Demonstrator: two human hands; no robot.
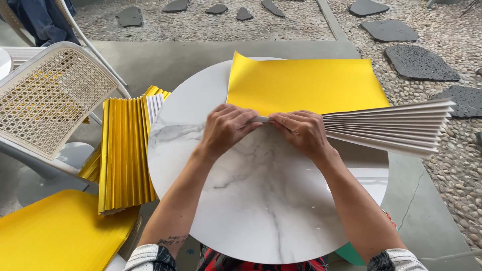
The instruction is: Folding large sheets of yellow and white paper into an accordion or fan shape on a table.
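Both hands [263, 128] pinch pleated paper [386, 125]; pleats fan rightward.

A round white marble-patterned table [251, 211] is seen, its top grey-veined. On its far half a yellow sheet [306, 83] is laid flat, one far corner slightly lifted. At the sheet's near edge a pleated section [391, 126] is fanned out to the right, past the table rim; whether it is joined to the sheet cannot be confirmed. The near half is bare marble.
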